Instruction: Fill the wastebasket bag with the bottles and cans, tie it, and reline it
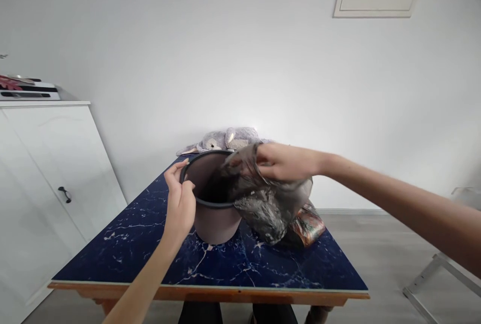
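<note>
Both hands curled: L (181,201) grips bin (218,224), R (281,161) bag (265,214).

A single view, from a camera worn on the person's head, faces forward and down over a table (139,234), whose near edge crosses the bottom of the frame above the person's legs (201,313). The lens is near the bucket (217,228) at centre, and wide enough to include a cabinet (71,158) at far left and the wall (169,38) filling the upper half.
</note>
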Tool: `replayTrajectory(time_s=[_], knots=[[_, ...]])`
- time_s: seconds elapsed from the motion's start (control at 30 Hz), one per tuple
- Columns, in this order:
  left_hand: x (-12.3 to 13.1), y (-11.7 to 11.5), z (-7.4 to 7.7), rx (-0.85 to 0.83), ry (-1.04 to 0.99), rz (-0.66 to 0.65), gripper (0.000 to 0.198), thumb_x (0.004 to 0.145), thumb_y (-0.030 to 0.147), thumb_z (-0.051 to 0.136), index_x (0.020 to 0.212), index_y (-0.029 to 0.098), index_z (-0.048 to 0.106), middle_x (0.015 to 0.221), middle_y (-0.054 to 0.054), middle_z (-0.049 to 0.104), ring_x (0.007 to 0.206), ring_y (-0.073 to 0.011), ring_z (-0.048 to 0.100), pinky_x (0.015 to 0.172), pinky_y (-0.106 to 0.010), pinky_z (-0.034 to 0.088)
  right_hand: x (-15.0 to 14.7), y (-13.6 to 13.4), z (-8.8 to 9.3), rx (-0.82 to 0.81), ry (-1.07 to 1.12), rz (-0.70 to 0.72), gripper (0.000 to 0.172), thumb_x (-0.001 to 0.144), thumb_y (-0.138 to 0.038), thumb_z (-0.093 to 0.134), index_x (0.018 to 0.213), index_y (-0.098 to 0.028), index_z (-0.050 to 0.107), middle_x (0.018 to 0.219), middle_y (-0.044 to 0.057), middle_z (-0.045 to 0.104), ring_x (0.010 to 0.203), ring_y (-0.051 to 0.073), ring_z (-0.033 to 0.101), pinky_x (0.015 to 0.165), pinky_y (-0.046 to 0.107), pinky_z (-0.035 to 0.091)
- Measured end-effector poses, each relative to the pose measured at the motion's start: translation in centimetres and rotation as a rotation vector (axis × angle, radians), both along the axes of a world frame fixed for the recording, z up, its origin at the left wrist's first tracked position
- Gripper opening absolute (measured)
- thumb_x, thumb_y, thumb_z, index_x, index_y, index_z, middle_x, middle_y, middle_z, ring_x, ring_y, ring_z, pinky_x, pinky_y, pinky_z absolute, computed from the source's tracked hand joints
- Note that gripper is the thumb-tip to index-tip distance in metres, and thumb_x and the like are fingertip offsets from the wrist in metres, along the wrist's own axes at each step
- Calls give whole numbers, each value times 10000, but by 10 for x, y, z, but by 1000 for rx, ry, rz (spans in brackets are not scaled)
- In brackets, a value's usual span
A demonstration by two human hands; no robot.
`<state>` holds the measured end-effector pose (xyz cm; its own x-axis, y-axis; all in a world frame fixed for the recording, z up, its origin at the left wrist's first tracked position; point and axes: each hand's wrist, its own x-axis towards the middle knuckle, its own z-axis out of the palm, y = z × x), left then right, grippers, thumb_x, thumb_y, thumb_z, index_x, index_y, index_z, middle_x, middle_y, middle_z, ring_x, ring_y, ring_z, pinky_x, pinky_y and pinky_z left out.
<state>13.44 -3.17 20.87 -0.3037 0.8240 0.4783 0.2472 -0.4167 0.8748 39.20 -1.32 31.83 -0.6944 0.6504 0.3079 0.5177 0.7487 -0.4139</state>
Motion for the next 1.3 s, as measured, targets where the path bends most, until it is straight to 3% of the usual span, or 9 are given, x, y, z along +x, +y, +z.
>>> replayTrajectory(time_s=[0.2, 0.3, 0.53, 0.67, 0.77, 0.87, 1.03, 1.13, 1.3], knots=[[-20, 34, 1, -183, 37, 54, 384, 950, 290, 505, 1331, 297, 458, 1634, -114, 415, 1519, -359, 393, 1213, -567, 359, 22, 0, 12, -39, 15, -47, 578, 1073, -622, 430, 1467, -255, 641, 1466, 78, 680, 1355, 310, 607, 1162, 471, 477], [-19, 35, -1, -188, 48, 53, 369, 969, 293, 491, 1336, 293, 448, 1648, -121, 390, 1534, -357, 372, 1209, -587, 364, 31, 7, 5, 11, -12, -131, 733, 955, -701, 610, 1528, -244, 583, 1470, 113, 675, 1313, 353, 634, 1115, 502, 510], [-11, 31, -6, -182, 76, 38, 421, 1004, 315, 516, 1402, 281, 384, 1665, -160, 359, 1546, -362, 389, 1218, -628, 382, 20, 13, -1, 240, -130, -275, 356, 981, -516, 631, 886, -202, 769, 786, 61, 749, 748, 235, 683, 713, 376, 482], [-4, 22, 7, 231, 294, 101, 447, 994, 248, 545, 1414, 251, 393, 1655, -169, 362, 1603, -318, 298, 1308, -595, 266, -16, 0, 2, 160, 116, -189, 325, 986, -478, 660, 910, -181, 766, 789, 50, 749, 731, 199, 671, 724, 357, 509], [4, 9, 31, 589, 499, 48, 521, 968, 130, 524, 1451, 270, 388, 1624, -130, 428, 1582, -268, 353, 1317, -542, 281, -39, -7, 4, -125, 293, 146, 424, 1012, -573, 615, 1113, -199, 787, 1066, 71, 804, 1004, 228, 728, 932, 374, 582], [7, 2, 57, 665, 632, 6, 601, 930, 56, 522, 1473, 284, 399, 1483, -92, 583, 1468, -249, 509, 1273, -528, 354, -42, -4, 7, -399, 419, 288, 629, 1010, -738, 515, 1189, -200, 788, 1253, 109, 779, 1167, 265, 718, 1072, 435, 575], [-7, 5, 72, 673, 874, 77, 266, 907, 51, 545, 942, 265, 699, 877, 2, 714, 1030, -234, 649, 1169, -539, 402, -12, 15, 7, -345, 464, 104, 585, 1005, -705, 557, 1095, -181, 803, 1108, 135, 807, 999, 263, 773, 1010, 473, 617], [-24, 4, 70, 668, 920, 37, 346, 865, 34, 522, 634, 252, 659, 813, -21, 708, 993, -246, 603, 1044, -487, 472, 2, 26, -7, -181, 271, 18, 463, 1022, -602, 573, 1132, -213, 797, 1117, 110, 806, 1029, 270, 764, 1008, 488, 608], [-58, 0, 57, 681, 988, 1, 364, 812, 21, 480, 563, 253, 609, 798, -7, 764, 1051, -257, 617, 1045, -469, 459, -2, 40, -42, 123, 85, -96, 518, 1056, -560, 500, 1428, -245, 676, 1479, 112, 664, 1377, 335, 602, 1205, 569, 441]])
